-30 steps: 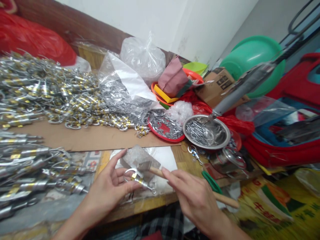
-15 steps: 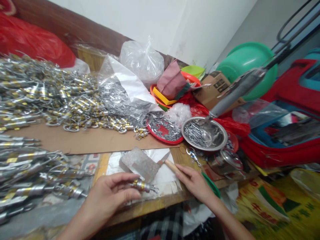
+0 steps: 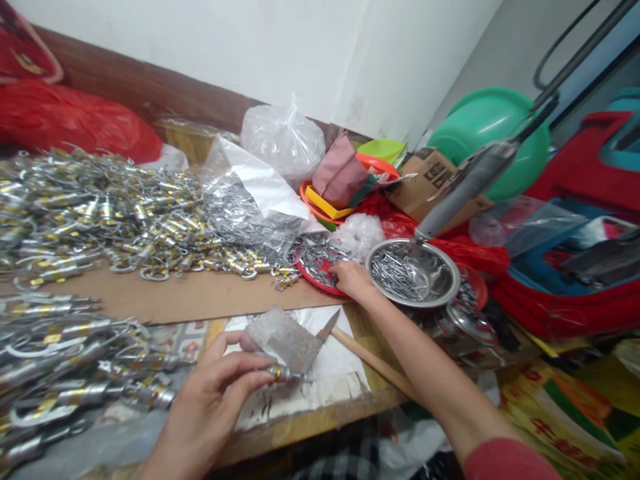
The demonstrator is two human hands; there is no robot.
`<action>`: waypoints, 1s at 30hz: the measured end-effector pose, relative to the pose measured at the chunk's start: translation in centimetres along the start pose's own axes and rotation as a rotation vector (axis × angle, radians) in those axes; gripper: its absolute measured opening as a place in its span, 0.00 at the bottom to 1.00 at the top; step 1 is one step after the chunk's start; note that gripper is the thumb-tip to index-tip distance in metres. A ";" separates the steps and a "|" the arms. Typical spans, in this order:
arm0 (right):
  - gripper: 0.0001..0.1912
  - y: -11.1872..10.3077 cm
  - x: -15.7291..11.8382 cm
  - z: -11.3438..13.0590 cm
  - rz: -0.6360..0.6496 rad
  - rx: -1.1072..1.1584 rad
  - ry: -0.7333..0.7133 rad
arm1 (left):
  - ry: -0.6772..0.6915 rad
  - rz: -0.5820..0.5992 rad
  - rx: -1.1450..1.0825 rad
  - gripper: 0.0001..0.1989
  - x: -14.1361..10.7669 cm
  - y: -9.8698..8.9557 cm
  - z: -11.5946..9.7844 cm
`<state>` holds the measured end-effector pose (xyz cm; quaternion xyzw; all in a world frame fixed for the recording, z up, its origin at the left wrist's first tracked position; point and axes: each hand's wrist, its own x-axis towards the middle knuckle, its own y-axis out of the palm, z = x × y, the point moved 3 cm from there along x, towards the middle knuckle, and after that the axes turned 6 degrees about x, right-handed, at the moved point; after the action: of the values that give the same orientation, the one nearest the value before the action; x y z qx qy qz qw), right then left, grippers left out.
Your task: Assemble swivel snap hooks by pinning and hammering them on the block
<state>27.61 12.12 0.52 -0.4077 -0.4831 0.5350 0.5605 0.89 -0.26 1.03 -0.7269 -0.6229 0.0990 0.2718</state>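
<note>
My left hand (image 3: 220,387) pinches a small silver metal fitting (image 3: 280,373) with a yellow band, its narrow end pointing right, over the front of a grey metal block (image 3: 285,337). The block rests on white paper (image 3: 345,383). My right hand (image 3: 353,277) reaches into a red dish (image 3: 315,283) of small flat metal pieces (image 3: 320,253). Its fingers curl down among them, and whatever they grip is too small to make out. Under my right forearm lies a hammer (image 3: 370,360) with a wooden handle, its pointed head beside the block.
A steel bowl (image 3: 450,287) of metal pins stands right of the dish. At left, finished-looking hook fittings (image 3: 100,213) form a large heap, with larger ones (image 3: 65,353) nearer me. A grey tool arm (image 3: 465,187) slants down over the bowl. Behind are plastic bags (image 3: 283,140) and a cardboard box (image 3: 425,173).
My right hand has let go of the hammer handle and moved forward into the red dish. The left hand still holds the fitting near the block. The view has shifted slightly.
</note>
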 end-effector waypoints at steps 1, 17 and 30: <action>0.14 -0.2 -0.1 -0.1 -0.018 0.021 -0.002 | 0.021 -0.020 0.009 0.06 0.1 0.0 -0.1; 0.13 -3.3 -12.8 12.7 -0.072 0.546 -0.573 | -0.043 -0.072 -0.074 0.16 0.7 0.7 -0.6; 0.11 -3.2 -14.9 11.7 -0.306 0.491 -0.778 | -0.112 0.024 -0.269 0.03 0.3 0.0 -1.0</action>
<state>17.40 -3.65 4.40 0.0428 -0.5705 0.6573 0.4905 1.46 -0.24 1.92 -0.7575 -0.6359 0.0582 0.1357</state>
